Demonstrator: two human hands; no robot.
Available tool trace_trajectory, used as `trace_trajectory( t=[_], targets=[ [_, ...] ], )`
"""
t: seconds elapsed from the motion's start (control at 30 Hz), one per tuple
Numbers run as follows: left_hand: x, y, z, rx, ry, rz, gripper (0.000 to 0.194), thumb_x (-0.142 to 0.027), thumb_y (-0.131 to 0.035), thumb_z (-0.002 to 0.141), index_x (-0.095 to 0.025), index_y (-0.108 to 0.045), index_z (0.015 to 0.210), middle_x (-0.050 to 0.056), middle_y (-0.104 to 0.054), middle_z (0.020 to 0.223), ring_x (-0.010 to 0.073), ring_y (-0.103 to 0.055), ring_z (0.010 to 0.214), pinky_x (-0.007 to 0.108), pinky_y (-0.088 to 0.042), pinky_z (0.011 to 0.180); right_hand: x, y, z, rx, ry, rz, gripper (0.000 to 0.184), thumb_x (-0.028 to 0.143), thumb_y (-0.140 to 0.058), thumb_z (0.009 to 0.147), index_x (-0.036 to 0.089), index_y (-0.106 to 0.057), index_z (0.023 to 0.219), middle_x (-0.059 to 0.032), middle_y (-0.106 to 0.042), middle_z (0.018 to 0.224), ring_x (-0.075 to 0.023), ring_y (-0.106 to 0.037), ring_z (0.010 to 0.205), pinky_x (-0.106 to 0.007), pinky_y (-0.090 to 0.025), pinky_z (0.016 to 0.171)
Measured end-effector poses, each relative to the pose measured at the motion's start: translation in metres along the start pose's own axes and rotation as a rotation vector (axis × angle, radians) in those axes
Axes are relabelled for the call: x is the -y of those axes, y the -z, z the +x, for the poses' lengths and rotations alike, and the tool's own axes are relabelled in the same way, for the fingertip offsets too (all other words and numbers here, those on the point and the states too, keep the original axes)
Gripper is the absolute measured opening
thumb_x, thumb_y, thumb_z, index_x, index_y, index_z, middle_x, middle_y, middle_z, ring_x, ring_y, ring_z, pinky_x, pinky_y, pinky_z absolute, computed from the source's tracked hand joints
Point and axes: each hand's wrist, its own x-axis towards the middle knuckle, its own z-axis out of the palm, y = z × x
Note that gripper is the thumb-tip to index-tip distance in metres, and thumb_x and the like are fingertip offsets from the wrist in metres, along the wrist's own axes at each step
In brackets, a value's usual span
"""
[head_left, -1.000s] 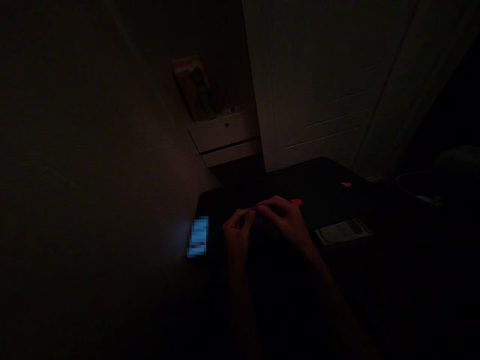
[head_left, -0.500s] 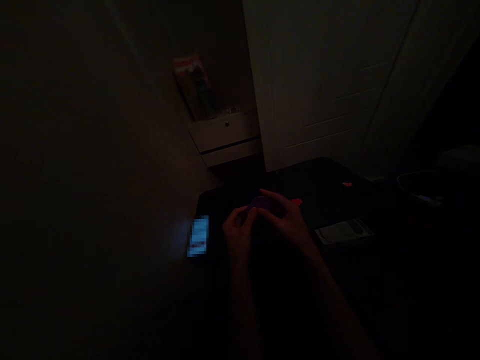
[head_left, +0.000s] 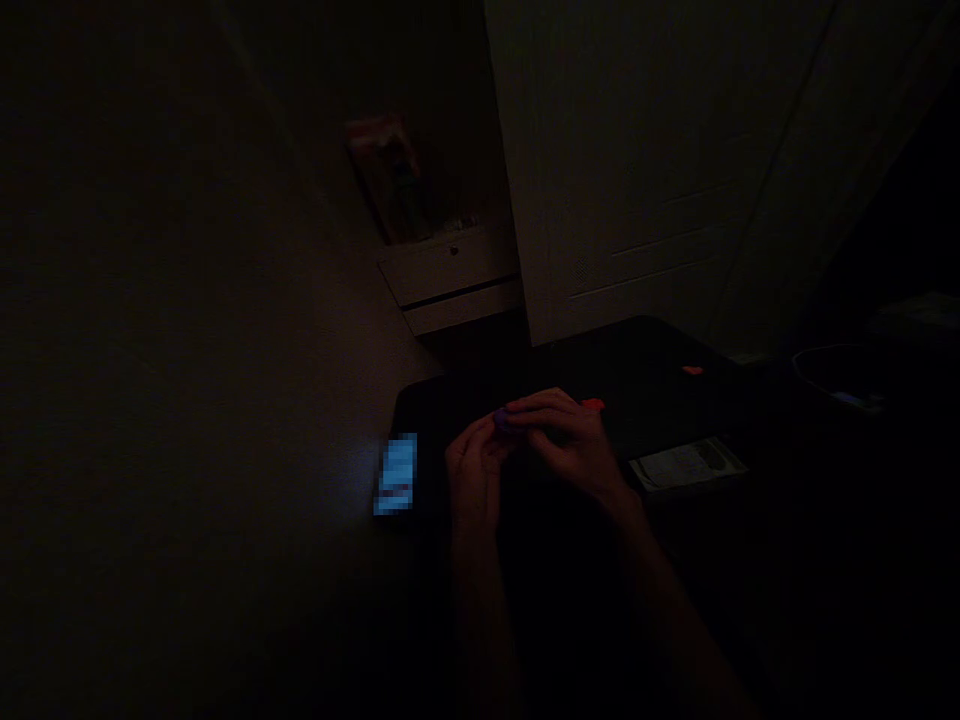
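Note:
Between my hands, above the dark table, is a small purple thing (head_left: 507, 421) with a rounded outline; the dimness hides its kind. My left hand (head_left: 474, 460) has its fingers closed about the near left side of it. From the right, the bent fingers of my right hand (head_left: 568, 437) press on its top and right side. Just behind the right hand lies a small red-orange piece (head_left: 593, 405) on the table, partly covered by that hand.
A lit phone (head_left: 396, 474) lies at the left edge of the dark table (head_left: 630, 350). Another small orange piece (head_left: 693, 371) is at the far right, and a pale printed packet (head_left: 686, 464) lies nearer. Behind stand a white drawer unit (head_left: 457, 270) and a pale door panel (head_left: 615, 170).
My right fingers have moved from a spread grip to curling over the purple thing, which now looks smaller and rounder. My left hand has turned slightly. The picture is darker.

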Motion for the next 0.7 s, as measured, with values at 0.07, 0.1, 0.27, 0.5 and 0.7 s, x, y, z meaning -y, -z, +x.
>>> trace_trajectory(
  t=[0.07, 0.1, 0.27, 0.5, 0.7],
  targets=[
    [-0.002, 0.000, 0.000, 0.019, 0.000, -0.026, 0.025, -0.034, -0.080, 0.076, -0.013, -0.077, 0.089, 0.008, -0.077, 0.093, 0.0184, -0.073, 0.086, 0.031, -0.057, 0.082, 0.002, 0.000, 0.001, 0.004, 0.004, -0.010, 0.030, 0.014, -0.065, 0.092, 0.031, -0.078, 0.113, -0.0043, -0.075, 0.119, -0.0236, -0.067, 0.112, -0.045, -0.053, 0.099],
    [-0.002, 0.000, 0.000, 0.025, -0.009, -0.011, 0.026, -0.035, -0.081, 0.076, -0.014, -0.077, 0.091, 0.008, -0.077, 0.095, 0.0181, -0.073, 0.088, 0.031, -0.056, 0.082, 0.003, 0.000, 0.001, 0.009, 0.001, -0.008, 0.028, 0.016, -0.066, 0.092, 0.031, -0.078, 0.113, -0.0042, -0.075, 0.120, -0.0240, -0.067, 0.113, -0.045, -0.053, 0.099],
    [0.002, -0.001, 0.001, -0.038, -0.093, 0.152, 0.035, -0.034, -0.090, 0.069, -0.015, -0.077, 0.096, 0.006, -0.077, 0.095, 0.0157, -0.071, 0.089, 0.026, -0.054, 0.082, 0.001, -0.006, 0.001, -0.096, -0.180, 0.117, 0.017, 0.028, -0.075, 0.089, 0.030, -0.079, 0.106, -0.0040, -0.077, 0.113, -0.0221, -0.071, 0.103, -0.041, -0.057, 0.095],
    [0.007, 0.001, 0.005, -0.041, -0.214, 0.186, 0.036, -0.039, -0.090, 0.070, -0.018, -0.076, 0.095, 0.004, -0.075, 0.097, 0.0164, -0.069, 0.094, 0.028, -0.052, 0.089, 0.000, -0.007, 0.002, -0.088, -0.368, 0.139, 0.021, 0.040, -0.079, 0.084, 0.025, -0.079, 0.098, -0.0041, -0.076, 0.097, -0.0217, -0.071, 0.091, -0.034, -0.057, 0.083],
    [0.006, -0.006, 0.002, -0.071, -0.313, 0.175, 0.026, -0.035, -0.087, 0.075, -0.018, -0.075, 0.090, 0.002, -0.071, 0.088, 0.0135, -0.065, 0.085, 0.024, -0.051, 0.080, 0.003, -0.015, 0.004, -0.131, -0.325, 0.101, 0.014, 0.038, -0.075, 0.089, 0.024, -0.076, 0.093, -0.0035, -0.076, 0.092, -0.0221, -0.071, 0.089, -0.035, -0.055, 0.082]
  ],
)
